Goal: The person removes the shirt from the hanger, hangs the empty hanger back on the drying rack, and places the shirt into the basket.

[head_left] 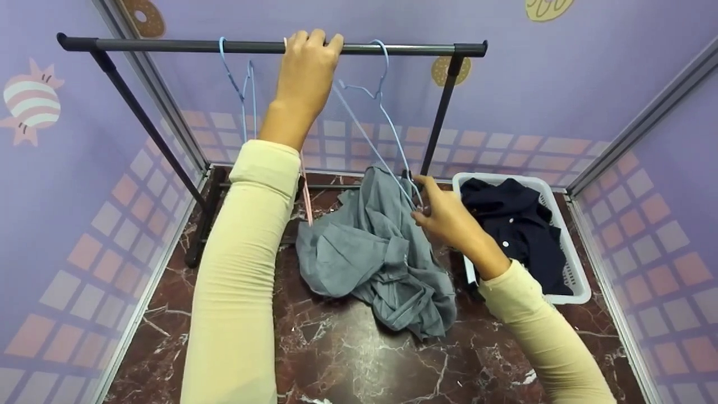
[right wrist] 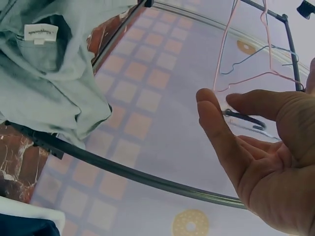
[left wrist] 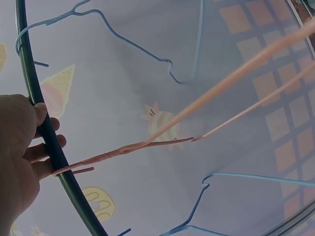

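My left hand (head_left: 308, 62) grips the dark clothes rail (head_left: 247, 46), fingers curled over it. Beside those fingers, a pink hanger (left wrist: 113, 153) hooks over the rail in the left wrist view. My right hand (head_left: 449, 216) is at the lower end of a blue hanger (head_left: 398, 134) hung on the rail. In the right wrist view, its thumb and forefinger (right wrist: 216, 128) stand slightly apart, with a thin dark piece between them. A grey garment (head_left: 359, 258) with a white label (right wrist: 41, 32) lies bunched below the hangers.
More blue hangers (head_left: 244, 95) hang left of my left hand. A white basket (head_left: 580, 280) holding dark buttoned clothing (head_left: 521, 235) stands to the right on the brown marbled floor (head_left: 348, 370). The rack's legs (head_left: 151, 134) and patterned walls (head_left: 561, 73) surround the space.
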{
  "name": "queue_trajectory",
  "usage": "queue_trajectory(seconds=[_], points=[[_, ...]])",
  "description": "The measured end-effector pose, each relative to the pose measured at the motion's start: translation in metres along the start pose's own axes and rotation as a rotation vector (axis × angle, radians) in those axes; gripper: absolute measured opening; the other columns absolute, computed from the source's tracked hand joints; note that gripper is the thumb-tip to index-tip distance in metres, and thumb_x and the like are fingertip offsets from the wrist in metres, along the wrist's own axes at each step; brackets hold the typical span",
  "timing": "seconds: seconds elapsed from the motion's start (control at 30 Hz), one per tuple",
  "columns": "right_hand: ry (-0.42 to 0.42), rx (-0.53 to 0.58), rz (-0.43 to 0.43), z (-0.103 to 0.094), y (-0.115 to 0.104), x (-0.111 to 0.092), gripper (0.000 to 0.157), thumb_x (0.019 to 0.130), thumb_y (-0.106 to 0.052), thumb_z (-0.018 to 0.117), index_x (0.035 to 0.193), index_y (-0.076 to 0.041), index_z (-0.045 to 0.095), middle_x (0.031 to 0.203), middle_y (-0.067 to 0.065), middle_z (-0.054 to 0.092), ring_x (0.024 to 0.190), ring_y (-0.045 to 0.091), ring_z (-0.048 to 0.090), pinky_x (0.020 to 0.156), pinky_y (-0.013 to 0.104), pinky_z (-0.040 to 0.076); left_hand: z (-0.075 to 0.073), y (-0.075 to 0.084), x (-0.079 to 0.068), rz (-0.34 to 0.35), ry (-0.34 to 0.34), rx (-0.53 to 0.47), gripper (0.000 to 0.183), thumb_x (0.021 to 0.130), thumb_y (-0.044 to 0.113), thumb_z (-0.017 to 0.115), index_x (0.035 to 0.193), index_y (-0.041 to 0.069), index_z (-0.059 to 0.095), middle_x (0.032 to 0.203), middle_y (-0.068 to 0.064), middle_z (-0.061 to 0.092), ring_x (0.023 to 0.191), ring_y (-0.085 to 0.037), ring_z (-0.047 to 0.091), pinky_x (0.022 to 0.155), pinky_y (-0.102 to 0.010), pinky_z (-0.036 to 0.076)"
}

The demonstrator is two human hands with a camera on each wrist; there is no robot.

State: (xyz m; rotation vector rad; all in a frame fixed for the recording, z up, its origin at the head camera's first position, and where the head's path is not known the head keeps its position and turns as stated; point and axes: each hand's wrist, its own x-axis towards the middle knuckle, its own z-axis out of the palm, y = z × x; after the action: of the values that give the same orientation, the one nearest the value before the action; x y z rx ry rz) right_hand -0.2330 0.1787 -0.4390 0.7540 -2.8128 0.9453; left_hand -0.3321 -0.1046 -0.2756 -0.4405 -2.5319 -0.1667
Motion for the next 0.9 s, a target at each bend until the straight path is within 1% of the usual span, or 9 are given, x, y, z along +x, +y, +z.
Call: queue_trajectory(seconds=[0.13, 0.23, 0.33, 0.43, 0.57, 0.63, 0.7, 0.8, 0.9], points=[[-0.032, 0.049, 0.041, 0.0, 0.003, -0.014, 0.074, 0.09, -0.02, 0.082, 0.151, -0.007, 0.042, 0.115, 0.015, 0.074, 0.093, 0.029, 0.076, 0.078, 0.045, 0.063, -0.002, -0.001, -0.002, 0.009, -0.053, -0.016, 0.04, 0.104, -0.006, 0.049, 0.142, 0.001, 0.058, 0.135, -0.026, 0.062, 0.13, -0.044, 0.057, 0.124, -0.054, 0.034], [-0.012, 0.078, 0.063, 0.001, 0.009, -0.026, 0.074, 0.088, -0.02, 0.084, 0.15, -0.008, 0.043, 0.122, 0.015, 0.072, 0.1, 0.03, 0.075, 0.082, 0.046, 0.063, -0.005, -0.001, -0.006, 0.009, -0.104, -0.051, 0.045, 0.106, 0.004, 0.05, 0.152, 0.002, 0.048, 0.147, -0.028, 0.052, 0.145, -0.045, 0.042, 0.128, -0.053, 0.023], [0.023, 0.092, 0.068, 0.007, 0.018, -0.037, 0.071, 0.088, -0.017, 0.084, 0.147, -0.006, 0.046, 0.128, 0.015, 0.07, 0.106, 0.032, 0.073, 0.088, 0.048, 0.061, -0.008, 0.001, -0.013, 0.009, -0.125, -0.096, 0.054, 0.109, 0.018, 0.05, 0.158, 0.003, 0.037, 0.159, -0.027, 0.039, 0.156, -0.045, 0.024, 0.131, -0.051, 0.013], [0.06, 0.065, 0.057, 0.019, 0.028, -0.047, 0.07, 0.089, -0.016, 0.082, 0.147, -0.001, 0.047, 0.137, 0.019, 0.063, 0.12, 0.035, 0.066, 0.1, 0.051, 0.055, -0.012, 0.007, -0.023, 0.038, -0.099, -0.123, 0.059, 0.109, 0.029, 0.048, 0.161, 0.004, 0.032, 0.165, -0.024, 0.031, 0.159, -0.042, 0.015, 0.132, -0.049, 0.008], [0.089, 0.026, 0.049, 0.04, 0.041, -0.053, 0.074, 0.091, -0.021, 0.08, 0.151, 0.001, 0.044, 0.156, 0.027, 0.043, 0.143, 0.042, 0.046, 0.117, 0.057, 0.041, -0.02, 0.016, -0.038, 0.112, -0.032, -0.152, 0.061, 0.109, 0.037, 0.047, 0.16, 0.006, 0.035, 0.165, -0.022, 0.033, 0.159, -0.039, 0.018, 0.132, -0.046, 0.006], [0.094, 0.017, 0.054, 0.052, 0.045, -0.056, 0.077, 0.092, -0.025, 0.079, 0.155, -0.002, 0.041, 0.164, 0.028, 0.03, 0.15, 0.045, 0.036, 0.121, 0.06, 0.035, -0.023, 0.02, -0.046, 0.145, -0.005, -0.171, 0.062, 0.109, 0.04, 0.046, 0.16, 0.006, 0.035, 0.165, -0.021, 0.034, 0.158, -0.038, 0.02, 0.132, -0.045, 0.007], [0.097, 0.007, 0.052, 0.065, 0.049, -0.058, 0.08, 0.092, -0.03, 0.078, 0.158, -0.005, 0.039, 0.167, 0.028, 0.023, 0.151, 0.048, 0.031, 0.122, 0.062, 0.032, -0.025, 0.024, -0.054, 0.175, 0.02, -0.193, 0.063, 0.109, 0.042, 0.046, 0.159, 0.006, 0.036, 0.164, -0.021, 0.035, 0.158, -0.038, 0.021, 0.132, -0.046, 0.008], [0.057, -0.051, 0.07, 0.086, 0.05, -0.063, 0.09, 0.091, -0.042, 0.078, 0.161, -0.009, 0.033, 0.17, 0.027, 0.016, 0.152, 0.053, 0.022, 0.12, 0.069, 0.027, -0.024, 0.029, -0.066, 0.21, 0.043, -0.224, 0.065, 0.108, 0.045, 0.045, 0.159, 0.005, 0.037, 0.165, -0.021, 0.035, 0.158, -0.038, 0.022, 0.132, -0.044, 0.008], [-0.04, -0.154, 0.076, 0.106, 0.049, -0.069, 0.105, 0.085, -0.057, 0.078, 0.165, -0.014, 0.024, 0.171, 0.025, 0.008, 0.152, 0.057, 0.014, 0.116, 0.076, 0.021, -0.021, 0.035, -0.081, 0.241, 0.065, -0.252, 0.066, 0.108, 0.048, 0.043, 0.158, 0.004, 0.037, 0.165, -0.02, 0.034, 0.158, -0.038, 0.022, 0.132, -0.044, 0.01]])
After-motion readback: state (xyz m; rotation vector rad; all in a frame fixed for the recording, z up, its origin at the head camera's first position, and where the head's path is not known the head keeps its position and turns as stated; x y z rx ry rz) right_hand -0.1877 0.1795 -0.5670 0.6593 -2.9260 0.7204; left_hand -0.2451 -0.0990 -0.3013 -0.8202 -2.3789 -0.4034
